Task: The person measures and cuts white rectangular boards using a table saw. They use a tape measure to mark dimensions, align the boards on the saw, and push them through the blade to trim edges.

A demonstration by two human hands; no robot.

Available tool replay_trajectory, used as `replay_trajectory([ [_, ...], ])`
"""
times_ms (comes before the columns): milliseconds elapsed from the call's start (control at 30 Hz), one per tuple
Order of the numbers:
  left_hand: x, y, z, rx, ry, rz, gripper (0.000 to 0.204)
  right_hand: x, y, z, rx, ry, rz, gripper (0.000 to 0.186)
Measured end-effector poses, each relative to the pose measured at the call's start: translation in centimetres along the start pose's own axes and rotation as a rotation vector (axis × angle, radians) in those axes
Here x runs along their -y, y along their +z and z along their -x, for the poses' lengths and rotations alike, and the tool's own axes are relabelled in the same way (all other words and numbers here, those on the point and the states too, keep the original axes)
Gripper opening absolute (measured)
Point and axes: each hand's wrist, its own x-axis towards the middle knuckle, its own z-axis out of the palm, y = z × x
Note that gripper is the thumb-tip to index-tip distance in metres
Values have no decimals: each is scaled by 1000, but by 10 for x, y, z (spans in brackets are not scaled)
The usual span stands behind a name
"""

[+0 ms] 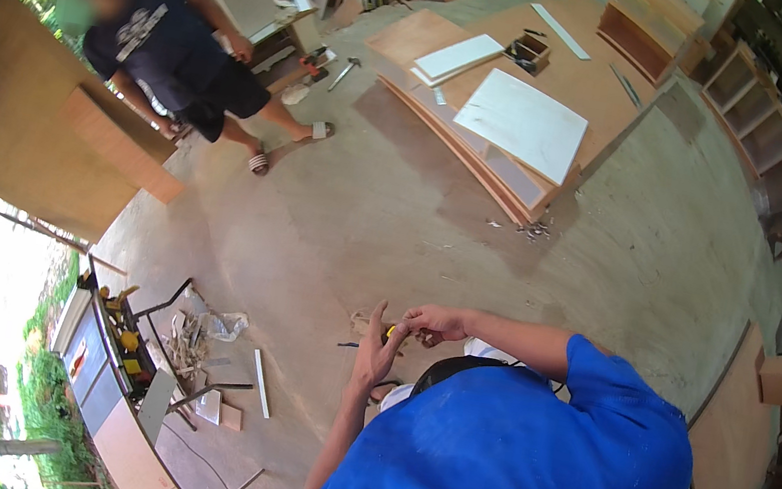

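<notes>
In the lower middle, my left hand (pixel 376 354) is closed round a small yellow object (pixel 391 331), partly hidden by the fingers, its thumb side raised. My right hand (pixel 432 322) meets it from the right, fingertips bent together at the yellow object; what exactly they pinch is too small to make out. Both hands are in front of my blue-shirted body, above the concrete floor (pixel 309 253).
A co-worker in dark clothes (pixel 167 49) stands upper left by leaning plywood (pixel 35 121). Stacked boards with white panels (pixel 520 122) lie ahead, with open cabinets (pixel 745 105) behind right. A saw table with yellow tool (pixel 129 342) and scraps (pixel 190 336) is lower left.
</notes>
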Motion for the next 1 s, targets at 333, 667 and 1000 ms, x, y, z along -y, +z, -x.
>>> replay_trajectory([
  [333,4,94,-102,387,-116,-290,38,49,-358,260,-555,-771,-715,16],
  [667,75,162,-254,449,-450,-333,30,-71,-593,316,-1490,-329,49,40],
  [1000,123,410,-480,229,-573,-377,37,-252,-510,312,-991,207,-62,30],
])
